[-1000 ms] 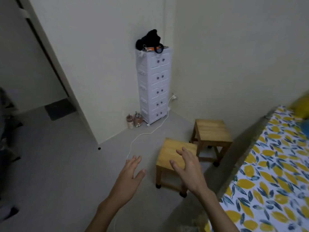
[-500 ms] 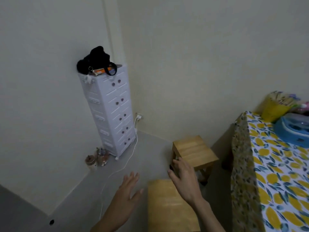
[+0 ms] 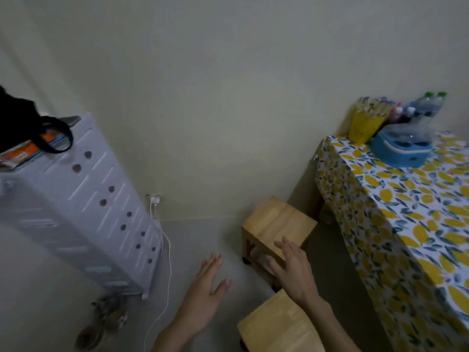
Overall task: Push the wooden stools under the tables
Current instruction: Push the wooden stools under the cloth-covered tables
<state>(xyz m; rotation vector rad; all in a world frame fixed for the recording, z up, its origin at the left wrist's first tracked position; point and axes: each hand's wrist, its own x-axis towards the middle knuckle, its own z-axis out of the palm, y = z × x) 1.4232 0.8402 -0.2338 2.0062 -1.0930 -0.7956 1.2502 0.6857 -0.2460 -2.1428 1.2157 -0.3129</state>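
Two light wooden stools stand on the grey floor beside a table with a lemon-print cloth (image 3: 396, 224). The far stool (image 3: 275, 222) sits near the wall, just left of the table's corner. The near stool (image 3: 279, 326) is at the bottom edge, partly cut off. My right hand (image 3: 291, 270) hovers with fingers spread over the near front edge of the far stool; whether it touches is unclear. My left hand (image 3: 208, 293) is open above the bare floor, left of both stools, holding nothing.
A tall white drawer tower (image 3: 83, 214) with a black bag (image 3: 20, 123) on top stands at the left. A white charger cable (image 3: 165, 262) runs from a wall socket down the floor. Small jars (image 3: 106, 318) sit by the tower's base. A blue container (image 3: 401, 148), yellow cup and bottles stand on the table.
My view has swung right and closer to the wall and table. Both hands have moved forward, the right one from the near stool to the far stool.
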